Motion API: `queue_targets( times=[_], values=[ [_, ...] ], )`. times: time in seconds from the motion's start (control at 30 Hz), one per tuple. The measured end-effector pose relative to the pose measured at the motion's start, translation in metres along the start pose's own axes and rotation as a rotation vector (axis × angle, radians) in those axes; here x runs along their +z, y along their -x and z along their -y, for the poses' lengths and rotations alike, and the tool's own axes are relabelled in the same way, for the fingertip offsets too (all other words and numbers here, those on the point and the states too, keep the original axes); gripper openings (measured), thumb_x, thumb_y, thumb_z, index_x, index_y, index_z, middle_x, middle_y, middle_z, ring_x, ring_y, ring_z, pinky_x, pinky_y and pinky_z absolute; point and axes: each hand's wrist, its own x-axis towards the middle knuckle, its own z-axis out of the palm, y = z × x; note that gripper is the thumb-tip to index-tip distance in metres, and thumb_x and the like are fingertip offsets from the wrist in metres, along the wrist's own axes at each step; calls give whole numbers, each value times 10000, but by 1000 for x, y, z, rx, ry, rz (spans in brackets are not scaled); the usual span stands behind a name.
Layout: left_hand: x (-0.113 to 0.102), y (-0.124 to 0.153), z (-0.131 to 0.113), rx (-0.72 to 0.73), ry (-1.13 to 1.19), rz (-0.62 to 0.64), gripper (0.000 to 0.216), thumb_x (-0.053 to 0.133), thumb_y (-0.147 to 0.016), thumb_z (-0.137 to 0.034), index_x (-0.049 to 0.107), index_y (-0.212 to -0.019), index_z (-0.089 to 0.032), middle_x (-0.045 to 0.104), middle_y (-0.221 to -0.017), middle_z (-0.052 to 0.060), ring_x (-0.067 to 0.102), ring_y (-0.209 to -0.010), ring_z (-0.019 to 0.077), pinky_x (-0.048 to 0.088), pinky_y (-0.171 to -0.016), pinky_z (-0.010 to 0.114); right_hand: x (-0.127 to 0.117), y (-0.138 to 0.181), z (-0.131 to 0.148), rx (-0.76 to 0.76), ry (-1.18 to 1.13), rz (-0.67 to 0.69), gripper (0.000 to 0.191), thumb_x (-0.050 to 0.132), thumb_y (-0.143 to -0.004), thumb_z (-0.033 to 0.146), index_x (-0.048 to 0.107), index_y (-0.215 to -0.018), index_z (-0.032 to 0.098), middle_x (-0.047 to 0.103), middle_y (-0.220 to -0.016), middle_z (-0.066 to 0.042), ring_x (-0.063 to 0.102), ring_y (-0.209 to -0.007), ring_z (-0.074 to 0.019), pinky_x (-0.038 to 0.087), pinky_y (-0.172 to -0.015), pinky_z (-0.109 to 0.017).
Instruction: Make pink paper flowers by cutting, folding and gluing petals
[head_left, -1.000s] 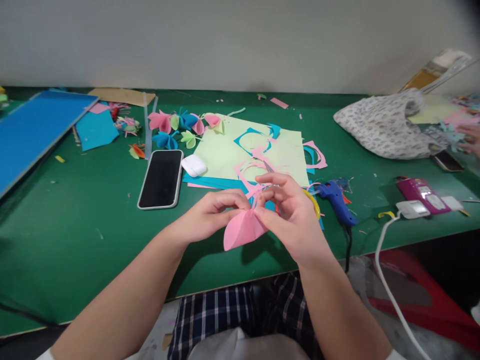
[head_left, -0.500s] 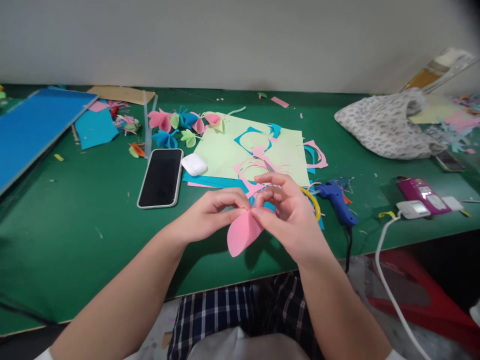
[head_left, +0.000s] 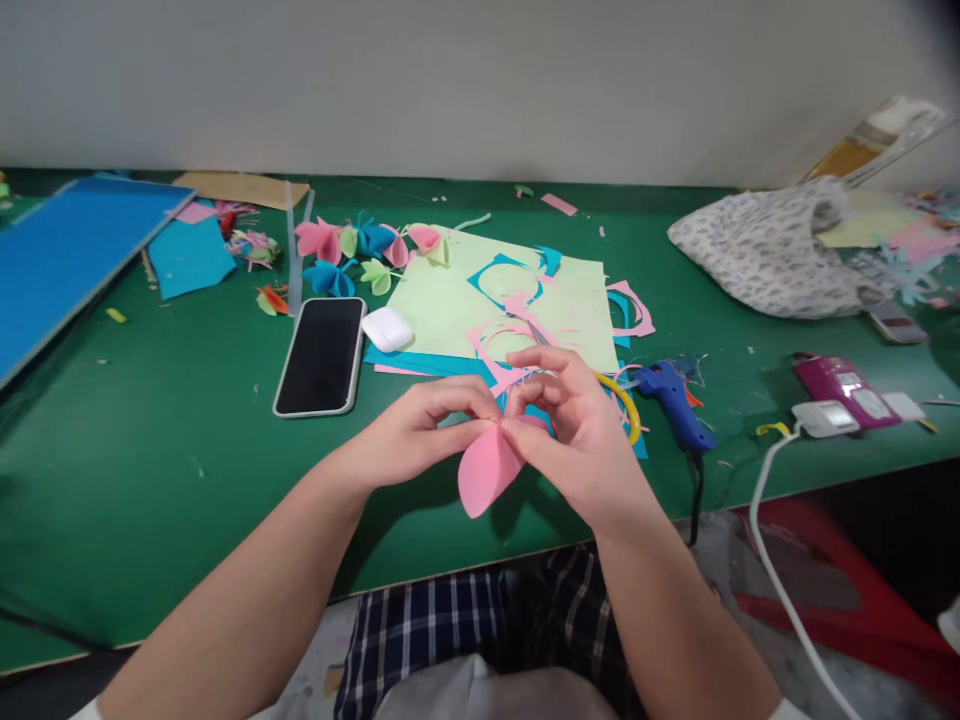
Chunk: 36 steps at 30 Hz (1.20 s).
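A folded pink paper flower piece [head_left: 484, 478] hangs between my two hands above the table's front edge, its rounded petals spreading downward. My left hand [head_left: 435, 425] pinches its gathered top between thumb and index finger. My right hand [head_left: 574, 430] pinches the same top from the other side, with the other fingers curled. The fingertips hide the very point of the fold. Behind my right hand lie scissors with a yellow handle [head_left: 628, 408], partly covered. Pink paper offcuts [head_left: 487, 340] rest on a pale green sheet [head_left: 427, 300] beyond my hands.
Left of the sheets lie a phone [head_left: 321, 355] and a white earbud case [head_left: 388, 328]. Several finished paper flowers [head_left: 330, 278] sit behind them. A blue glue gun [head_left: 676, 405] with a cord lies at right, before a patterned cloth bag [head_left: 757, 245] and a purple device [head_left: 844, 388].
The pink paper has tilted slightly, its lower petal shifting a little to the right and down. Both hands keep their pinch at nearly the same place.
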Motion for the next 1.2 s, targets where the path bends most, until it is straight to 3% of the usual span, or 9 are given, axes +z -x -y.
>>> queue_targets(
  times=[0.77, 0.9, 1.0, 1.07, 1.2],
  values=[
    [-1, 1, 6, -34, 41, -52, 128, 546, -863, -236, 650, -805, -188, 588, -825, 16, 545, -745, 113, 426, -712, 240, 3, 2, 0, -14, 17, -35, 442, 583, -739, 89, 485, -1119, 294, 536, -758, 37, 536, -763, -130, 462, -683, -273],
    [0, 1, 6, -29, 83, -71, 121, 561, -853, -229, 659, -801, -183, 596, -812, 22, 554, -742, 118, 441, -714, 247, 0, 1, 1, -43, -32, -48, 457, 612, -722, 78, 505, -1114, 288, 548, -798, 36, 553, -795, -123, 477, -747, -277],
    [-2, 1, 6, -24, 191, -144, 96, 605, -818, -222, 670, -764, -176, 615, -769, 23, 565, -685, 119, 456, -647, 245, -9, -1, 1, -141, -115, -179, 298, 577, -792, 133, 575, -1062, 260, 605, -883, 13, 585, -861, -124, 482, -810, -284],
    [-5, 2, 8, -19, 286, -257, 61, 667, -763, -230, 675, -743, -173, 627, -732, 16, 560, -613, 111, 453, -582, 238, -16, -4, -2, -201, -136, -312, 160, 500, -863, 167, 635, -917, 234, 630, -818, 13, 605, -802, -112, 494, -796, -278],
    [-13, 1, 14, 35, 376, -480, 174, 763, -649, -285, 675, -770, -197, 641, -704, 2, 578, -639, 130, 476, -606, 259, -29, -12, -13, -199, -162, -383, 165, 481, -895, 212, 619, -805, 219, 601, -644, 40, 614, -652, -99, 531, -702, -268]
  ],
)
